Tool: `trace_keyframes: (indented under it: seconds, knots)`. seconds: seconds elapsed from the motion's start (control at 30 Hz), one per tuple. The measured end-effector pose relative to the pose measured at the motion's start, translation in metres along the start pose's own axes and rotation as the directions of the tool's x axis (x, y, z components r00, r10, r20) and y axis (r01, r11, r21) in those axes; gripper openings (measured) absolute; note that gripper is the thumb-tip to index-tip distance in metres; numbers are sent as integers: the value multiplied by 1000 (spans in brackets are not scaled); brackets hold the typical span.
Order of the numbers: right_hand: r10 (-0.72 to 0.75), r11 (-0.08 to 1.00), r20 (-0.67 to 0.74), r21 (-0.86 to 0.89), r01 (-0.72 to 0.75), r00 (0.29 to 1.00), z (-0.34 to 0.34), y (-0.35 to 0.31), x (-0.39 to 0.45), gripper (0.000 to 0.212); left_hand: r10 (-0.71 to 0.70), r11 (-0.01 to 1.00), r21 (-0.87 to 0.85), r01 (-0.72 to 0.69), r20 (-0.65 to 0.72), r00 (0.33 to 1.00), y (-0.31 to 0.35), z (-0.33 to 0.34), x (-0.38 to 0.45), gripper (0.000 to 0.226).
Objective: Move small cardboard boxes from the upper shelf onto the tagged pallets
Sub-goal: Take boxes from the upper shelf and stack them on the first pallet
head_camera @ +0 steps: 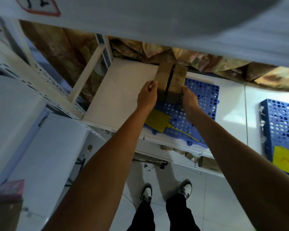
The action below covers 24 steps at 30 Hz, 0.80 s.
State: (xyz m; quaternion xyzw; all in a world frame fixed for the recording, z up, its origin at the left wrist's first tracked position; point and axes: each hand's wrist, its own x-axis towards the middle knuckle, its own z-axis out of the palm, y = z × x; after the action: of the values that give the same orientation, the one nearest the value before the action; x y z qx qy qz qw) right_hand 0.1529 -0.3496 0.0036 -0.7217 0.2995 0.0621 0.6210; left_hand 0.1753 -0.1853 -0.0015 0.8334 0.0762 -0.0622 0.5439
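Gripping a small cardboard box (171,82) from both sides, the left hand (147,95) and right hand (189,99) have fingers pressed flat on its ends. It's held over the far edge of a blue pallet (200,104), which has a yellow tag (158,120) near its front-left corner. Another blue tagged pallet (280,127) sits off right.

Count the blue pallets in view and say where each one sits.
2. One blue pallet lies under the cardboard box held between the left hand and right hand. The second pallet is at the right edge, cut off by the frame; more may lie outside view.
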Motion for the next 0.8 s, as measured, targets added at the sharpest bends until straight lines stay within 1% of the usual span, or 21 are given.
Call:
trace_keyframes:
  seconds: [0.03, 0.13, 0.23, 0.33, 0.43, 0.53, 0.6, 0.67, 0.73, 0.8]
  knots:
    - [3, 1000, 0, 6, -3, 1000, 1, 0, 1, 36, -3, 1000, 7, 3, 8, 1000, -1, 0, 1, 53]
    - [-47, 999, 12, -23, 47, 999, 1, -3, 3, 46, -15, 1000, -13, 15, 34, 999, -2, 3, 4, 59]
    - [-104, 994, 21, -43, 105, 994, 3, -8, 1, 41, -18, 1000, -13, 19, 33, 999, -6, 3, 8, 59]
    - [-140, 987, 20, -81, 141, 990, 5, -13, 0, 42, -13, 1000, 11, 13, 33, 999, -9, 1, 11, 61]
    - [-134, 985, 32, -103, 136, 991, 4, -13, -1, 48, -49, 999, -11, 50, 66, 997, -9, -3, 11, 68]
    - [-85, 993, 50, -77, 89, 995, -3, -12, -8, 58, -62, 998, -22, 64, 65, 996, -5, -9, 9, 71]
    - [-48, 996, 52, -77, 52, 998, -9, -12, -17, 60, -39, 999, 0, 39, 46, 998, -2, -12, 4, 67]
    - [-41, 993, 30, -107, 44, 999, -15, -15, -28, 61, 15, 999, 40, -15, -4, 1000, 3, -16, -3, 62]
    - [-69, 990, 30, -118, 72, 997, -21, -16, -41, 61, 82, 993, 90, -78, -39, 996, 10, -21, -11, 60]
    - [-117, 980, 33, -158, 121, 993, -30, -17, -57, 60, 152, 979, 135, -150, -3, 988, 21, -26, -23, 60]
